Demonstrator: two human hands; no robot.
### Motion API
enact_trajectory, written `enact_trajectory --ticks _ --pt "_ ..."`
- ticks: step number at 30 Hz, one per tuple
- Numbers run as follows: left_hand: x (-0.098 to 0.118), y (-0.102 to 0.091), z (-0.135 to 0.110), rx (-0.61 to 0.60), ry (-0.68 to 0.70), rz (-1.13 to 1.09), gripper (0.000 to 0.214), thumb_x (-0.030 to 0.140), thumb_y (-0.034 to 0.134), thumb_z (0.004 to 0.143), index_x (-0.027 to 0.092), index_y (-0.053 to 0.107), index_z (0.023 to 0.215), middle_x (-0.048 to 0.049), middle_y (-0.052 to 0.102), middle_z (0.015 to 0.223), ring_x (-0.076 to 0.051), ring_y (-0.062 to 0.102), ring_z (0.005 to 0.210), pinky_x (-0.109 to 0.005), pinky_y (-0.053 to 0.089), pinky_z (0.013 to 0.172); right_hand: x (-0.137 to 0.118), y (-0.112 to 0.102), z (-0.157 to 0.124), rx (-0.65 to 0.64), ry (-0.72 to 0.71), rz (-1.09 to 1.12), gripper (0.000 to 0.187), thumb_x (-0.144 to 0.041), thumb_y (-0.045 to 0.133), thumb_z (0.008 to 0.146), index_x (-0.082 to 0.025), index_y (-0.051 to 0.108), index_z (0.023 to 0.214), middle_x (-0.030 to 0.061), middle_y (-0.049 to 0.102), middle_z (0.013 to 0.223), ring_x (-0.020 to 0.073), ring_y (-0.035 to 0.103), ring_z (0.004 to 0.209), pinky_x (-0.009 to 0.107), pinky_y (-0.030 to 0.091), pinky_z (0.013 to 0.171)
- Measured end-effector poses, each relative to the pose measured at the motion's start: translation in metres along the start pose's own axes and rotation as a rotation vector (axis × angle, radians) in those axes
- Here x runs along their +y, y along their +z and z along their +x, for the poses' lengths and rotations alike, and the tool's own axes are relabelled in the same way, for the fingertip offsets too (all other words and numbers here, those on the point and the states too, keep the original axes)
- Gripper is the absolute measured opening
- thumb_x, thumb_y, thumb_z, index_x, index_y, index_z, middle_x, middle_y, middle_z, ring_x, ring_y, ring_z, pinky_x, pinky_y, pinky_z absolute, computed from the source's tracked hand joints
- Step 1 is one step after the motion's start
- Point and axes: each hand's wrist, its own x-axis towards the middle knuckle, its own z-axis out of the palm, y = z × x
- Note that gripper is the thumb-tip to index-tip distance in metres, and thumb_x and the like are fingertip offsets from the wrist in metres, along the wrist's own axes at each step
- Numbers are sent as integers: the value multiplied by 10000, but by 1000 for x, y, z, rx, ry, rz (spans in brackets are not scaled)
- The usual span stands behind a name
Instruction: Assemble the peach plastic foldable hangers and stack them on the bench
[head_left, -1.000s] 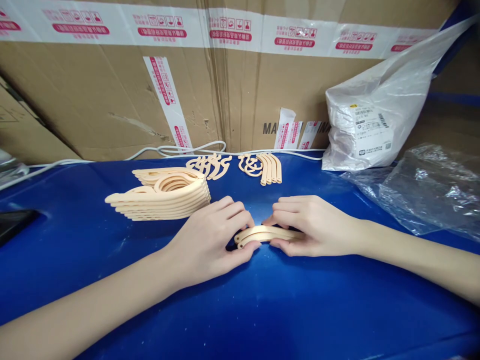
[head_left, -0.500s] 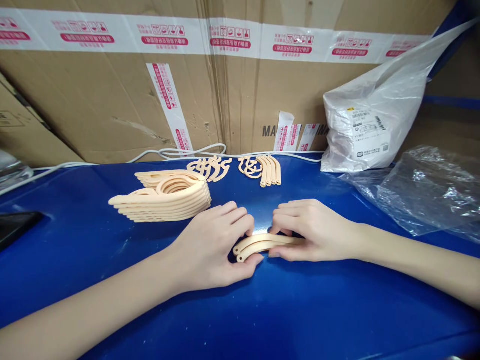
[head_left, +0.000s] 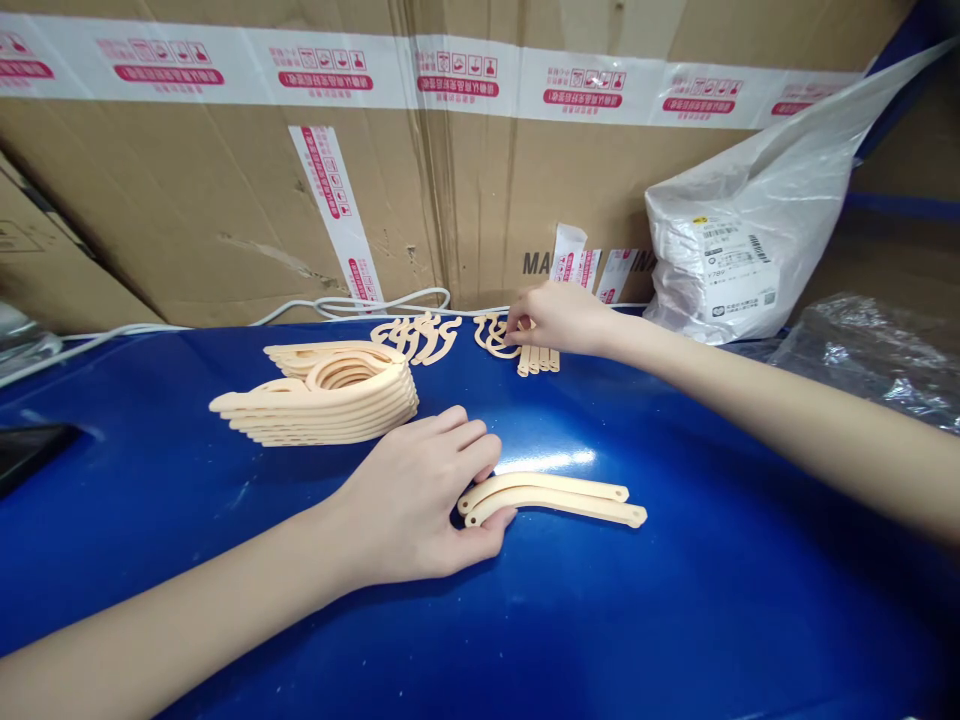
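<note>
Two cream plastic hanger arms [head_left: 555, 498], slim and curved with holes at their ends, lie side by side on the blue table. My left hand [head_left: 427, 495] is closed round their left ends, thumb below and fingers curled above. Farther back, my right hand [head_left: 559, 318] reaches down with thumb and finger pinched at the small cream hanger hooks [head_left: 491, 335]; its fingertips partly cover them. Beside those hooks stands a row of more hanger arms [head_left: 538, 362], partly hidden under my right hand. A neat stack of cream folding hangers [head_left: 337, 405] rests left of my left hand.
More cream hooks [head_left: 420, 338] lie at the back. Large taped cardboard boxes [head_left: 465, 200] wall off the rear, with a white cable [head_left: 375, 303] along them. At right stand a white plastic bag [head_left: 739, 240] and clear crumpled plastic [head_left: 870, 360]. A dark object [head_left: 34, 455] lies at left.
My right hand has let go of the right ends of the two hanger arms and moved back to the hooks. My left hand stays at their left ends.
</note>
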Motion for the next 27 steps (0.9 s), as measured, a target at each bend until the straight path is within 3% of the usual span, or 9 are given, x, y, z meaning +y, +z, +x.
enact_trajectory --ticks 7,13,19,23,27 --pt "-2 2 -1 9 -7 -7 216 349 530 822 211 402 716 6 506 685 -167 428 682 -294 300 550 -10 11 11 7 59 39 186 -248 639 777 -191 784 880 86 741 859 242 663 804 326 436 673" --pt "-1 2 -1 13 -24 -21 224 344 554 813 207 402 721 9 498 682 -169 431 688 -294 297 553 -12 1 10 89 79 158 206 -266 643 773 -177 786 892 67 740 866 210 649 793 304 425 669" --pt "-1 2 -2 19 3 29 230 373 531 846 205 425 729 6 504 677 -169 442 683 -297 303 552 -29 -10 -26 92 -107 434 141 -259 661 759 -177 768 799 -7 674 668 117 569 597 253 375 578" --pt "0 2 -3 40 17 55 235 376 513 864 205 428 727 8 506 665 -160 445 644 -290 289 539 -42 -9 -52 16 -189 493 132 -254 655 767 -169 757 776 -2 674 697 115 557 608 258 372 579" --pt "0 3 -4 40 19 59 231 370 504 875 202 433 734 17 487 650 -151 452 613 -279 274 527 -50 -4 -62 -51 -177 487 116 -223 648 763 -176 752 781 0 691 735 118 580 650 252 387 600"
